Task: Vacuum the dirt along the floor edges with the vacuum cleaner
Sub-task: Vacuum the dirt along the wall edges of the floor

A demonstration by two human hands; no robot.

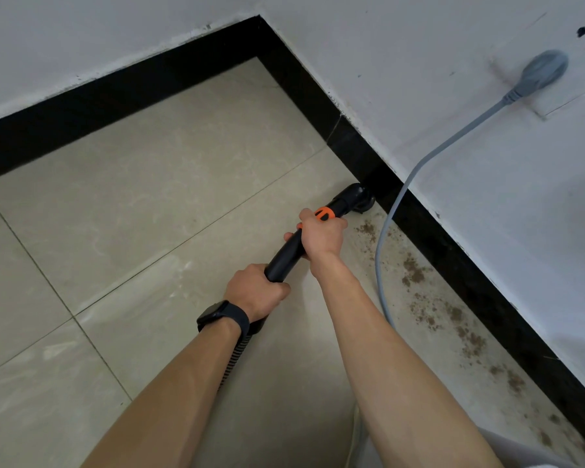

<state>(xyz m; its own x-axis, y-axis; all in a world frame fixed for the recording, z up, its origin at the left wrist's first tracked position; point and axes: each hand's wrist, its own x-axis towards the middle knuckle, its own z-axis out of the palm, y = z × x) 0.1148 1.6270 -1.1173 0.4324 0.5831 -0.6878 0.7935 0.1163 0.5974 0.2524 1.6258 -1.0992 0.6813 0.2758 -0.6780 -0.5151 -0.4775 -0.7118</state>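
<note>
Nearest, two bare forearms reach forward over a floor of pale beige glossy tiles (142,204), and a black ribbed vacuum hose (234,361) shows between them, running up under the left wrist. That wrist wears a black smartwatch with a dark strap (221,315). The left hand (255,292) is wrapped round the lower end of a black curved plastic vacuum tube (284,253), fingers curled over the top. Farther along the same tube the right hand (323,236) grips it firmly, thumb and fingers closed round it just behind an orange plastic collar (325,214). Beyond the collar the tube ends in a black rounded nozzle head (356,197), which sits on the floor right against the black glossy skirting board (453,238) of the right-hand wall. Brown crumbly dirt (412,273) is scattered in patches along the floor edge beside that skirting, from just beside the nozzle back toward the lower right of the view; the tiles under it look dusty and streaked. A grey power cord (381,258) lies on the floor through the dirt, passes behind the right forearm, climbs over the skirting just past the nozzle and curves up the white painted wall (487,184) to a grey plug (542,70) pushed into a socket. Two small dark marks sit on the wall above the plug. Farthest off, the skirting meets a second black strip at the corner of the room (259,21), where the paint edge looks rough and chipped.
</note>
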